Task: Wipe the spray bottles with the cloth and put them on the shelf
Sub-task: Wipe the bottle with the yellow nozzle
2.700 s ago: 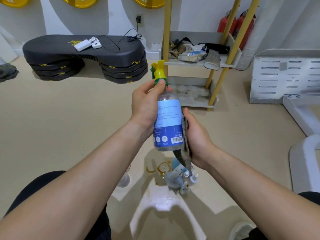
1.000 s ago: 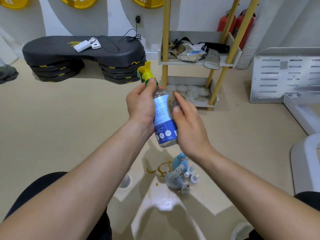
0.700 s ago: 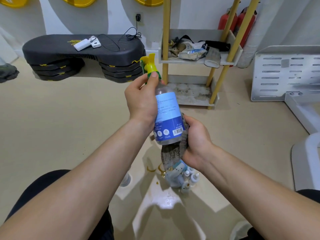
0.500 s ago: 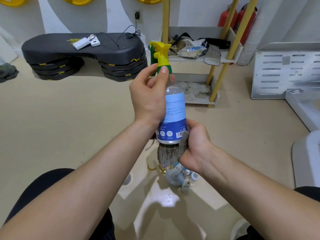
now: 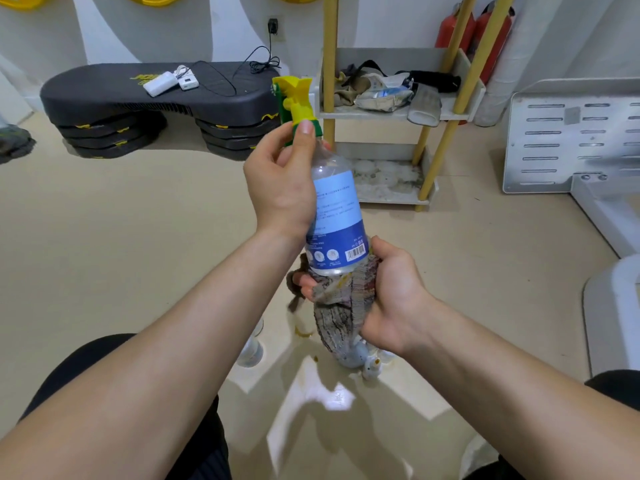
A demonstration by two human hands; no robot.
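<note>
1. The left hand (image 5: 280,181) is wrapping its fingers round the neck and shoulder of the spray bottle (image 5: 337,216), with the thumb pressing on the green collar just under the yellow trigger head (image 5: 294,98).
2. The bottle is hanging in the air between the two hands, nearly upright, with its top leaning a little to the left.
3. The right hand (image 5: 391,292) is gripping the cloth (image 5: 341,306), bunching it round the bottle's base with the fingers curling underneath. A loose tail of cloth is dangling below the hand.
4. Beyond both hands, the shelf (image 5: 381,114) is standing on yellow posts against the white wall. Its upper tier is holding rags and a crumpled packet, and its lower tier is showing stains.
5. A beige floor (image 5: 121,237) is spreading out under the hands. Directly beneath the right hand, a cluster of small bottles (image 5: 367,365) is sitting on it, partly hidden by the cloth.
6. Far beyond the left hand, a black step platform (image 5: 104,95) is resting on stacked risers and carrying a white power bank (image 5: 159,84) and a cable.
7. To the right of the right hand, a white slotted metal panel (image 5: 571,133) is lying near the wall, and red fire extinguishers (image 5: 485,32) are standing behind the shelf.
</note>
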